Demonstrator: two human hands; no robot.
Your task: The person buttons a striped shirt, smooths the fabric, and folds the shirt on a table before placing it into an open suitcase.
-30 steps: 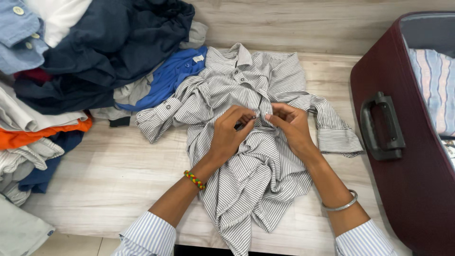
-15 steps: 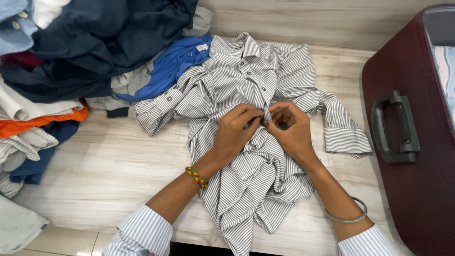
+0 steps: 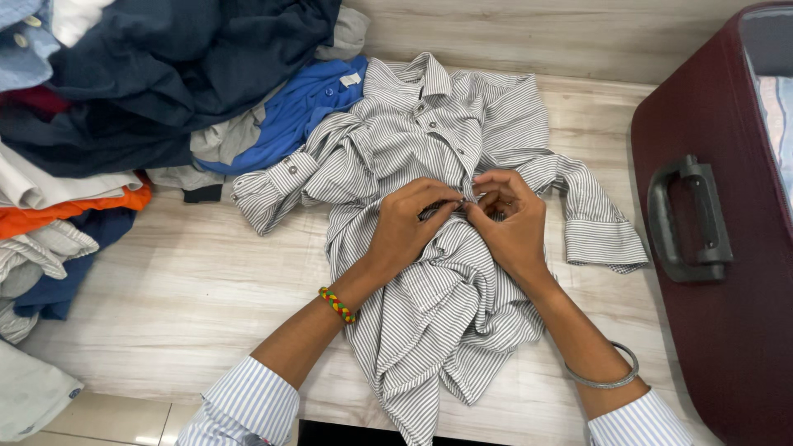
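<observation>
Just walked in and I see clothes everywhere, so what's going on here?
A person is working on a grey striped shirt spread collar-up on a pale wooden surface. The left hand and right hand meet at the front placket, fingers pinching the fabric where the buttons run. A pile of other clothes lies to the left, and a dark red suitcase sits open to the right.

Small white neck label (image 3: 353, 80) inside the blue shirt (image 3: 289, 124)
</observation>
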